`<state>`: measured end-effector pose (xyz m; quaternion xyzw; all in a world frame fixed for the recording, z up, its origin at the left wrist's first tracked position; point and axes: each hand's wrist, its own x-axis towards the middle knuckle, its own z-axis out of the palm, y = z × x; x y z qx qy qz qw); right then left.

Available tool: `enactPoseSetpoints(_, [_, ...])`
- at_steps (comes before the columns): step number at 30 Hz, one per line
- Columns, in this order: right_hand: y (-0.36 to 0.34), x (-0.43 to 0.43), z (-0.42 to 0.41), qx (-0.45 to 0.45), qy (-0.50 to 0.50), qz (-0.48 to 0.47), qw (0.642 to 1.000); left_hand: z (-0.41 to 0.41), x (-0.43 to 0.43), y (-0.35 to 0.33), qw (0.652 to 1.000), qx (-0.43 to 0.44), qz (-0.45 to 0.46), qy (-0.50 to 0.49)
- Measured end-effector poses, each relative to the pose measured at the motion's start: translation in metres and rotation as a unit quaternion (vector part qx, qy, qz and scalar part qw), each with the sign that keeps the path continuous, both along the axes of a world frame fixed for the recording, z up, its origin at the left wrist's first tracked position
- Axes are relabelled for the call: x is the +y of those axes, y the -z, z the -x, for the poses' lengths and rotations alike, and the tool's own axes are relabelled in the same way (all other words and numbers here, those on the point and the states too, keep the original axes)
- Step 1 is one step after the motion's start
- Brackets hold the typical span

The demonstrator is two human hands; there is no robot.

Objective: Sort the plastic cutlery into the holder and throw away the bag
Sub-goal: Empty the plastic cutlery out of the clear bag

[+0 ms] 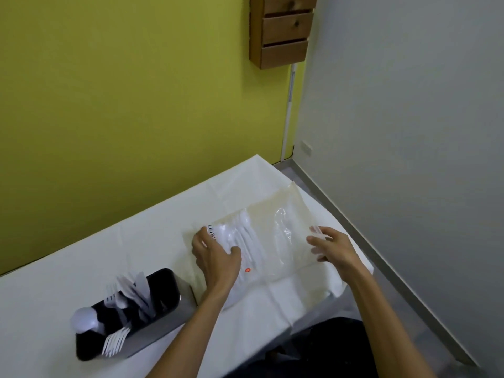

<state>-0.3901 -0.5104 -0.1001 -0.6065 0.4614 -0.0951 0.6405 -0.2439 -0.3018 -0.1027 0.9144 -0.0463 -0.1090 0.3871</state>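
On the table (81, 268), just right of the part-filled holder (152, 320), the bag (275, 222) lies flat with white cutlery (246, 238) inside. The left hand (215, 257) grips its left part, fingers and thumb curled, likely steadying it. The right hand (331, 246) meets the bag's right edge, probably to open it; blur hides any pinch.

Table (68, 290) sits flush against the green wall, covered by a creased white cloth. Two items directly on it. Black cutlery holder (163, 323) stands near the front-left edge. Clear bag (272, 205) lies flat toward the right end, white cutlery (246, 238) inside, its near-left corner just beside the holder.
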Motion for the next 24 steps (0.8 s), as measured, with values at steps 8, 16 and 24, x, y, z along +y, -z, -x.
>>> enactPoseSetpoints(8, [0.001,0.016,0.035,-0.051,0.098,-0.010,0.994,0.024,-0.086,-0.039,0.913,-0.062,0.029,0.401])
enactPoseSetpoints(16, [0.000,0.029,0.045,-0.111,0.223,-0.055,0.967,0.037,-0.155,-0.042,0.759,-0.075,-0.127,0.634])
enactPoseSetpoints(24, [0.000,0.029,0.047,-0.080,0.211,-0.051,0.973,0.016,-0.172,-0.047,0.685,-0.113,-0.169,0.700])
